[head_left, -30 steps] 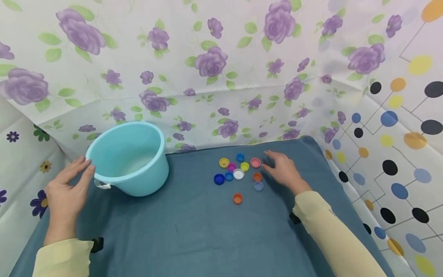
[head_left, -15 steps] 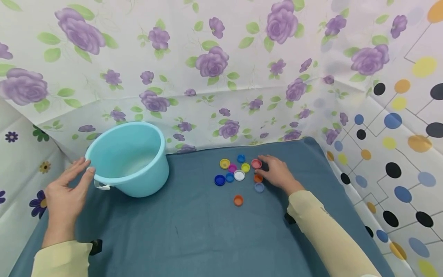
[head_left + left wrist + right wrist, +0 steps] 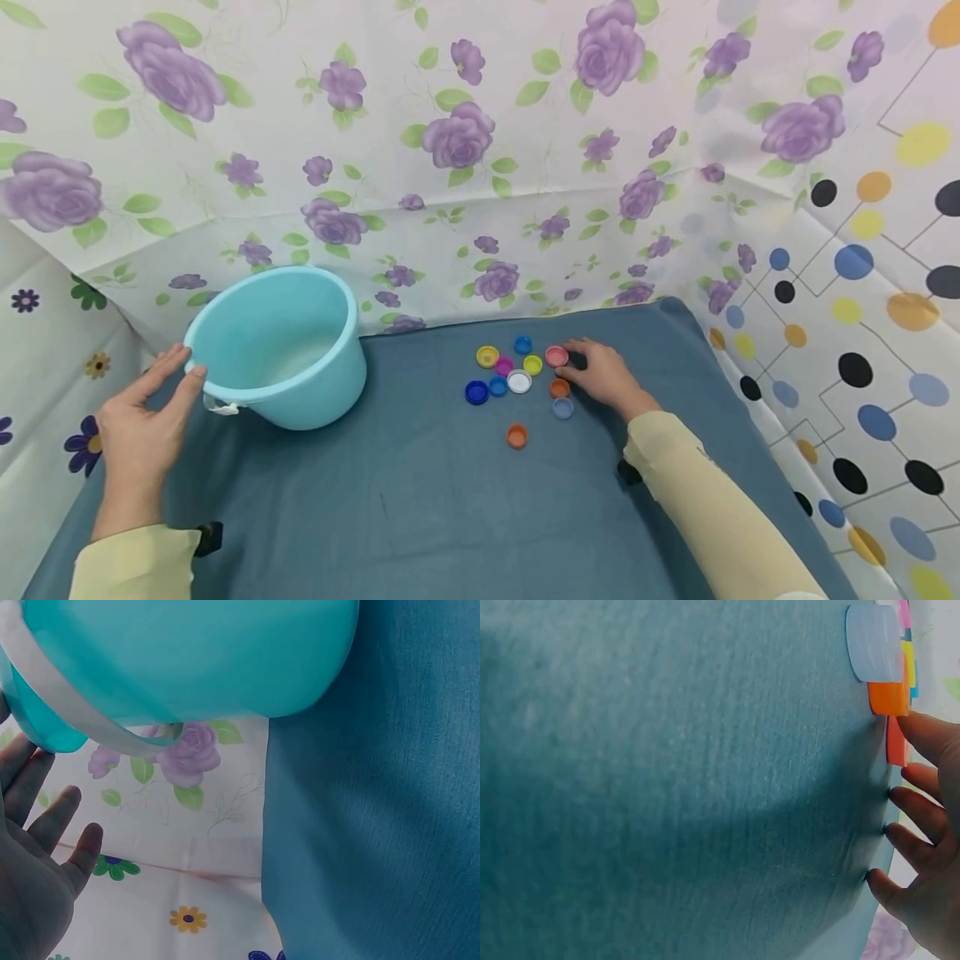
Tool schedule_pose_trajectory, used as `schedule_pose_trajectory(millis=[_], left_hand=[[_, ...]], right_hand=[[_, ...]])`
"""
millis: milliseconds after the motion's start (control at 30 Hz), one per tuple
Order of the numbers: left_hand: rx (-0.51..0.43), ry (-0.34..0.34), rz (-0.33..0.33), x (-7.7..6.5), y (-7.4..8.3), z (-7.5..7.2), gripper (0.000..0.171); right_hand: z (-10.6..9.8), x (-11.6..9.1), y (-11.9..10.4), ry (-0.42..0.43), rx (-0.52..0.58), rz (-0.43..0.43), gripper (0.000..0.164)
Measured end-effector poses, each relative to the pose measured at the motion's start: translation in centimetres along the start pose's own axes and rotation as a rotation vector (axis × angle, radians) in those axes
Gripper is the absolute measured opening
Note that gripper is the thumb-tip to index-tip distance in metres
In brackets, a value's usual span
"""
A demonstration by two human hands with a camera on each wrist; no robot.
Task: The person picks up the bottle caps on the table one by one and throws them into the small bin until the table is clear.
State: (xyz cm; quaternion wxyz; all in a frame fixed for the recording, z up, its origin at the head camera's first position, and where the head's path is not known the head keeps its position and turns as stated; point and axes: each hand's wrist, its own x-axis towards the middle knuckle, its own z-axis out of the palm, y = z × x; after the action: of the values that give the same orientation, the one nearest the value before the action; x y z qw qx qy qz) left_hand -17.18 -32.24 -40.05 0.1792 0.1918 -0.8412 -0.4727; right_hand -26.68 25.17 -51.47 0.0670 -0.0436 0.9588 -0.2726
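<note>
A light blue plastic bucket (image 3: 330, 379) with a white handle (image 3: 67, 697) stands at the left of the head view. My left hand (image 3: 142, 429) touches its left rim with nearly straight fingers; in the left wrist view the lower fingers spread out below it. At right, my right hand (image 3: 606, 379) has thumb and forefinger at opposite sides of a pink bottle cap (image 3: 556, 356), which shows reddish between them in the right wrist view. Its other fingertips rest on the cloth. An orange cap (image 3: 559, 388) and a pale blue cap (image 3: 562, 408) lie just nearer.
Several more caps lie close together left of the right hand, including a white cap (image 3: 519, 382) and a dark blue cap (image 3: 476, 392). Another orange cap (image 3: 517, 436) lies apart, nearer me. Blue cloth (image 3: 420, 517) covers the surface; a flowered sheet (image 3: 420, 183) hangs behind.
My right hand has moved left onto the pink cap, and its thumb and forefinger have come up to the cap's sides. The left hand stays at the bucket's rim.
</note>
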Motion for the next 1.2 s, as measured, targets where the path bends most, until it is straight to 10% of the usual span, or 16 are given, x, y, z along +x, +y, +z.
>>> schedule_pose_trajectory(millis=[600, 1200], left_hand=[[0.017, 0.009, -0.014, 0.03, -0.14, -0.04, 0.042], [0.241, 0.049, 0.213, -0.25, -0.46, 0.08, 0.041]], right_hand=[[0.42, 0.60, 0.05, 0.044, -0.017, -0.031, 0.060], [0.78, 0.91, 0.28, 0.052, -0.009, -0.006, 0.055]])
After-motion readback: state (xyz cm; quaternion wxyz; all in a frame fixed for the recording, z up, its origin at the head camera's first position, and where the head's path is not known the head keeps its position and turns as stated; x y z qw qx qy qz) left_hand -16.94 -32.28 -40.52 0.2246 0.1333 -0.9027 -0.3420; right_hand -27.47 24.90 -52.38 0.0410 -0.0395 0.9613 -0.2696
